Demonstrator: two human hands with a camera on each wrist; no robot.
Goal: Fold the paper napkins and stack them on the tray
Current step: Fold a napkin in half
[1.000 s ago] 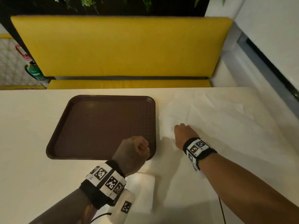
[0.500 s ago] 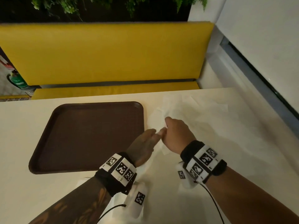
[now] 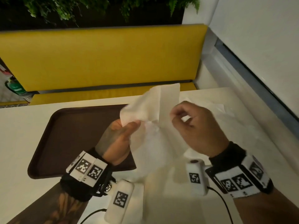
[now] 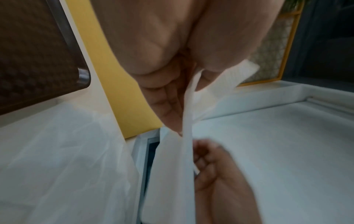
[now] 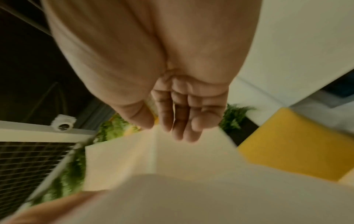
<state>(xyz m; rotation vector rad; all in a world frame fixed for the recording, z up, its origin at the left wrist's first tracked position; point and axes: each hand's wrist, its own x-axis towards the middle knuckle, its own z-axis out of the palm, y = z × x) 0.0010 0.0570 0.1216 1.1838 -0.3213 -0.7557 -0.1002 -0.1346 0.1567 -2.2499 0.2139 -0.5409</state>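
Observation:
A white paper napkin (image 3: pixel 150 104) hangs in the air over the table, creased and partly unfolded. My left hand (image 3: pixel 127 126) pinches its lower left part between thumb and fingers, above the right edge of the brown tray (image 3: pixel 64 135). My right hand (image 3: pixel 174 113) pinches the napkin's right side by the crease. The left wrist view shows the napkin (image 4: pixel 172 166) running down from my left hand (image 4: pixel 189 91). In the right wrist view my right hand (image 5: pixel 159 122) grips the top edge of the napkin (image 5: pixel 172 159). The tray holds nothing.
More loose napkins (image 3: pixel 221 107) lie spread on the cream table (image 3: pixel 16 143) right of the tray, also seen as thin sheets (image 4: pixel 57 151). A yellow bench (image 3: pixel 103 59) runs behind the table and a white wall (image 3: pixel 258 38) stands on the right.
My left hand opened from a fist by the tray and moved to my right hand at the pile. Both hands then lifted one napkin off the table into the air.

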